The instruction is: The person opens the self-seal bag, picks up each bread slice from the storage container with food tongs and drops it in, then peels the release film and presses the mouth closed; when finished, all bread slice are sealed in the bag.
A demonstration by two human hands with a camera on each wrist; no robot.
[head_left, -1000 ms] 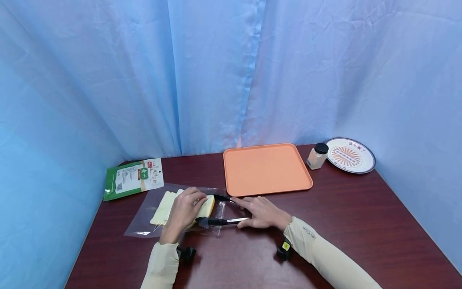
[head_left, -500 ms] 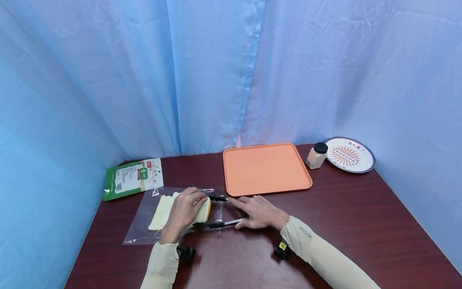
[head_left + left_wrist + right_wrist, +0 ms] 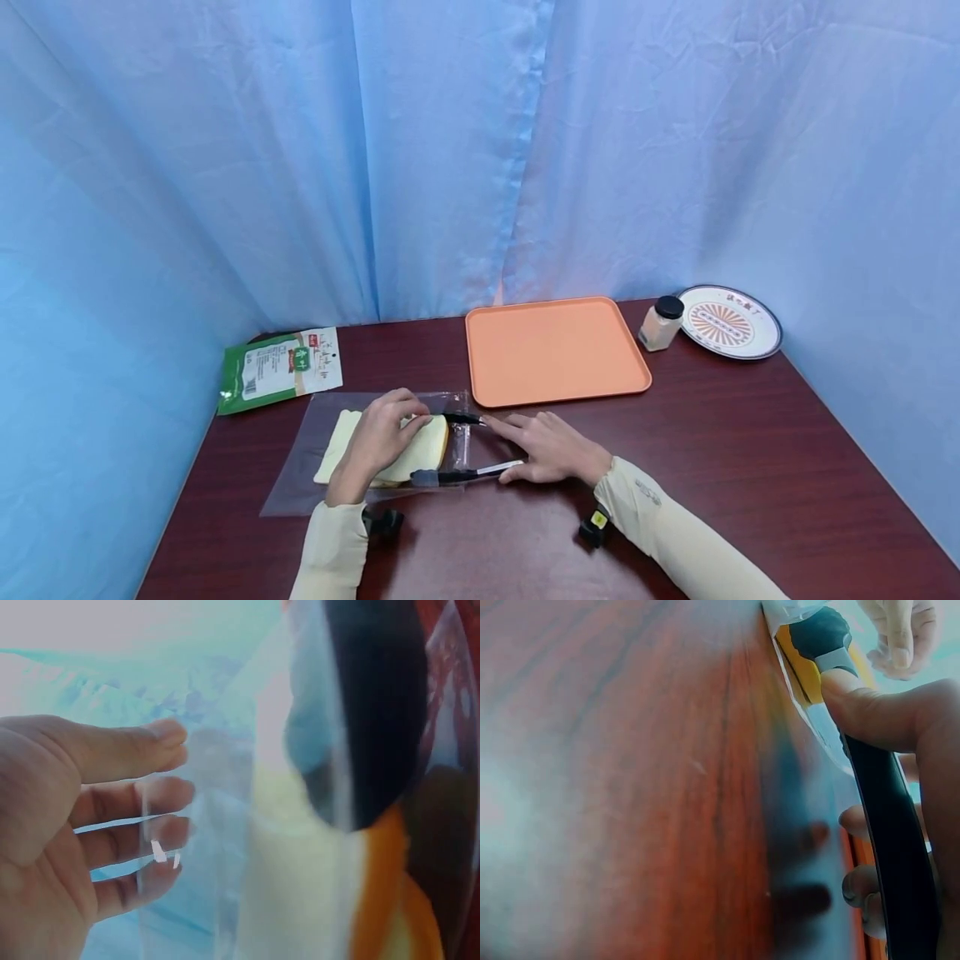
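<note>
My left hand (image 3: 381, 437) pinches the upper film of a clear plastic bag (image 3: 288, 479); in the left wrist view, film runs between the thumb and fingers. Inside the bag lie pale bread slices (image 3: 427, 450) with an orange-brown crust, partly hidden under my left hand. My right hand (image 3: 551, 450) holds tongs (image 3: 885, 810) with black tips and metal arms, thumb on one arm and fingers around the other side. The tongs' arms stand spread, reaching through the bag's right-hand opening, one tip on each side of the bread. The far tip is partly hidden.
An orange tray (image 3: 555, 350) lies just behind the right hand. A jar with a black lid (image 3: 662, 323) and a patterned plate (image 3: 729, 323) stand at the back right. To the back left is a green and white packet (image 3: 279, 371). Blue curtains surround the table (image 3: 637, 533).
The bag and bread have shifted slightly toward me, and the slices now overlap more closely. The right hand with the tongs moved a little left, then back right. My left hand stays nearly in place.
</note>
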